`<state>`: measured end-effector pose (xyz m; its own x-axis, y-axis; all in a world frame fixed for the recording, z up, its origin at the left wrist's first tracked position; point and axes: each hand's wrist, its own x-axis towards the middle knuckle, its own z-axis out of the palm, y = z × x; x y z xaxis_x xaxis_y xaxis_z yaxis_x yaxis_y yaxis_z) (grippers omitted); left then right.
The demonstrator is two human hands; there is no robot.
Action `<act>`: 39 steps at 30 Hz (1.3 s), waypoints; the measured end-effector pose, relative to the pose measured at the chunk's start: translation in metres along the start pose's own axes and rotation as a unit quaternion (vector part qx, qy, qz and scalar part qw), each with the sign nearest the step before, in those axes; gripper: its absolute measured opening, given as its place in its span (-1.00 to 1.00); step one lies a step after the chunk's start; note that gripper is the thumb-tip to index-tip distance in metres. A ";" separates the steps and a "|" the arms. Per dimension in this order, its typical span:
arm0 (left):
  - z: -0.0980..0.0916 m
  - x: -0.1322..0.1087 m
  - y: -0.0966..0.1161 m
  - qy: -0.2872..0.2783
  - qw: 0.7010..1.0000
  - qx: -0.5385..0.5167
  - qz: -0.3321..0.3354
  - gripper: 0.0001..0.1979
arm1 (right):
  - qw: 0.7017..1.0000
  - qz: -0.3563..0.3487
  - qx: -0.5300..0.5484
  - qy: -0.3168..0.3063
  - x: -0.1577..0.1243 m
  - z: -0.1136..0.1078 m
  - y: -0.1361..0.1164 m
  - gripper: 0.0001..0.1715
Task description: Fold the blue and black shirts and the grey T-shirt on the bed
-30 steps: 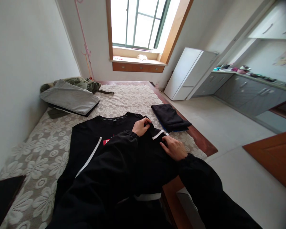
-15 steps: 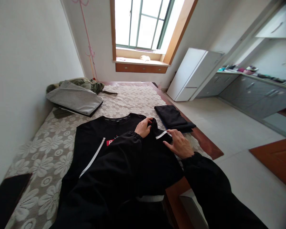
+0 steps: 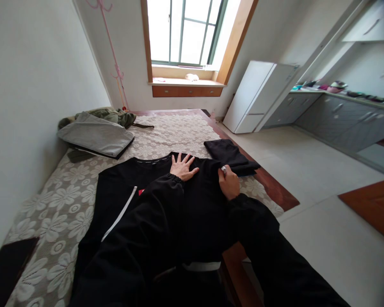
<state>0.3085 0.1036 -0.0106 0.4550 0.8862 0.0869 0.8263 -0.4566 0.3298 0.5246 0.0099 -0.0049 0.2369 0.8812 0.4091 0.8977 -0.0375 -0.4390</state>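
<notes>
A black T-shirt [image 3: 115, 183] lies spread out, its collar toward the far side, with a white stripe on the left sleeve and a bit of red print at the chest. My left hand [image 3: 182, 167] presses flat on the shirt beside the collar, fingers spread. My right hand [image 3: 229, 183] is closed on the shirt's right sleeve, and a bit of the white trim shows at its fingers. My left forearm covers most of the print.
Folded dark clothes [image 3: 229, 154] lie just beyond my right hand. Grey and green garments [image 3: 97, 133] are piled by the left wall. A lace cover [image 3: 160, 138] lies over the wood-edged surface. A dark flat object [image 3: 9, 268] is at the lower left. A fridge [image 3: 254, 96] stands beyond.
My left hand has gone from gripping the cloth near the shoulder to lying flat nearer the collar. My right hand has moved slightly left and closed on the sleeve, which now lies folded inward.
</notes>
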 end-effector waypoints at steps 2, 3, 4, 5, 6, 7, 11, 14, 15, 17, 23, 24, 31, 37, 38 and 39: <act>-0.003 0.000 -0.002 0.000 1.000 0.005 0.010 -0.21 | 0.996 0.044 0.065 0.032 0.007 -0.006 0.008 -0.69; -0.004 -0.001 -0.002 -0.001 1.000 0.006 0.021 -0.20 | 0.994 0.052 0.093 0.040 0.012 -0.010 0.012 -0.69; -0.004 -0.001 -0.003 -0.002 0.999 0.007 0.037 -0.20 | 0.992 0.055 0.110 0.042 0.016 -0.014 0.016 -0.69; -0.005 -0.002 -0.003 -0.005 0.998 0.007 0.056 -0.22 | 0.991 0.055 0.114 0.039 0.020 -0.018 0.019 -0.70; -0.005 -0.002 -0.002 -0.010 0.997 0.008 0.073 -0.25 | 0.992 0.055 0.106 0.033 0.025 -0.021 0.022 -0.71; -0.005 -0.002 -0.002 -0.017 0.996 0.009 0.086 -0.28 | 0.994 0.058 0.088 0.026 0.028 -0.024 0.024 -0.72; -0.004 -0.002 0.002 -0.029 0.998 0.022 0.056 -0.27 | 0.997 0.070 0.001 -0.014 0.032 -0.029 0.030 -0.78; -0.002 -0.001 0.003 -0.020 0.999 0.026 0.032 -0.21 | 0.997 0.070 0.018 -0.029 0.024 -0.028 0.038 -0.80; -0.002 -0.001 0.003 -0.016 0.999 0.026 0.032 -0.20 | 0.996 0.073 0.037 -0.026 0.021 -0.028 0.042 -0.79; -0.001 -0.001 0.001 -0.011 0.999 0.023 0.040 -0.21 | 0.994 0.086 0.069 -0.011 0.014 -0.026 0.048 -0.78; 0.003 0.000 -0.002 0.029 0.999 0.022 0.030 -0.24 | 0.986 0.137 0.091 0.027 0.004 -0.022 0.061 -0.73; 0.003 0.000 -0.002 0.029 0.999 0.022 0.021 -0.22 | 0.985 0.143 0.096 0.024 0.003 -0.022 0.062 -0.72; -0.004 -0.001 0.000 0.090 0.996 -0.007 0.024 -0.37 | 0.974 0.178 0.137 0.039 0.001 -0.021 0.062 -0.72; 0.001 -0.001 -0.002 0.040 0.999 0.001 0.009 -0.22 | 0.973 0.167 0.154 0.048 0.002 -0.020 0.065 -0.69; 0.001 -0.001 -0.002 0.035 0.999 0.003 0.007 -0.20 | 0.974 0.160 0.156 0.047 0.001 -0.020 0.064 -0.69; 0.001 -0.001 -0.002 0.035 0.999 0.004 0.008 -0.20 | 0.974 0.154 0.159 0.044 0.001 -0.020 0.063 -0.69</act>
<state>0.3064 0.1033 -0.0120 0.4430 0.8824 0.1583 0.8222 -0.4703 0.3206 0.5888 -0.0015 -0.0160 0.5200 0.8066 0.2809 0.6218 -0.1321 -0.7720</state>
